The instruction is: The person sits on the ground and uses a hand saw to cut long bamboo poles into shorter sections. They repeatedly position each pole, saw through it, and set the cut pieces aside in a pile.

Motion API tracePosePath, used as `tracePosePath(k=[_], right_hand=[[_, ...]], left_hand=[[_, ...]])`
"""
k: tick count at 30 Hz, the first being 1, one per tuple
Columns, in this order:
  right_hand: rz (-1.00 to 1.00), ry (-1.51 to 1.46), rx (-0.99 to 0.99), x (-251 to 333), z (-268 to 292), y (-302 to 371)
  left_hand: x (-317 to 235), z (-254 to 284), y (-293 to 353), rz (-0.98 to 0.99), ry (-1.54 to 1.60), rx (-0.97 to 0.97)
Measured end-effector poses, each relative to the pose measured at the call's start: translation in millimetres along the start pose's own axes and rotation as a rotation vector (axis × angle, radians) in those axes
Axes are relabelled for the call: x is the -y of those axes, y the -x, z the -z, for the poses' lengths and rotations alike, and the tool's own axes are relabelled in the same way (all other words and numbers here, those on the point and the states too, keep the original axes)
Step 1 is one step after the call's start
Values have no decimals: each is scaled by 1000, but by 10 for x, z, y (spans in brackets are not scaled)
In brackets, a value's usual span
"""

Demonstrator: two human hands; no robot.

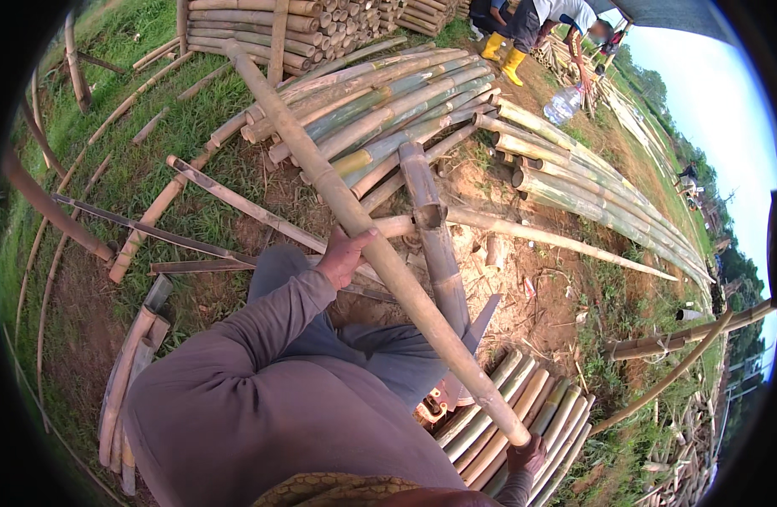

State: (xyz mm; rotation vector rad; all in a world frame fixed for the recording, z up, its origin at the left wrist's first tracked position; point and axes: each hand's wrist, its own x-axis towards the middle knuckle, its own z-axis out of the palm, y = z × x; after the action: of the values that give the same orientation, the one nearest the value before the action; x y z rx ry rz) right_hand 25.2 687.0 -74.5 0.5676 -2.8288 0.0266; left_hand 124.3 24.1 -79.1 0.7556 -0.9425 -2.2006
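A long bamboo pole (363, 220) slants across the middle, from the upper left down to the lower right. My left hand (346, 256) is closed around its middle. At its lower end my right hand (526, 456) is closed on the pole, the fingers partly hidden. Under the pole stands a bamboo post (443, 275) with a notched joint. A hand saw (483, 324) rests beside my leg, its handle low and its blade partly covered by the pole. Below the pole's lower end lies a row of short cut bamboo pieces (566, 414).
Long bamboo poles (388, 114) lie at the far middle, with another bundle (600, 182) to the right. A bamboo stack (262, 29) stands behind. Split strips (236, 203) lie left. A person in yellow boots (513, 66) bends near a clear plastic bottle (564, 104).
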Motion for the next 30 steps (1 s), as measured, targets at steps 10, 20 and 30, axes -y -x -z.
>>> tracePosePath(k=[10, 20, 30], right_hand=[[-343, -186, 402, 668, 370, 1212], [-203, -789, 526, 2206, -270, 382], [-505, -1796, 967, 4056, -390, -1013]], left_hand=[[781, -1120, -979, 35, -414, 20], [662, -1025, -1691, -79, -610, 204], [603, 366, 462, 425, -654, 604]])
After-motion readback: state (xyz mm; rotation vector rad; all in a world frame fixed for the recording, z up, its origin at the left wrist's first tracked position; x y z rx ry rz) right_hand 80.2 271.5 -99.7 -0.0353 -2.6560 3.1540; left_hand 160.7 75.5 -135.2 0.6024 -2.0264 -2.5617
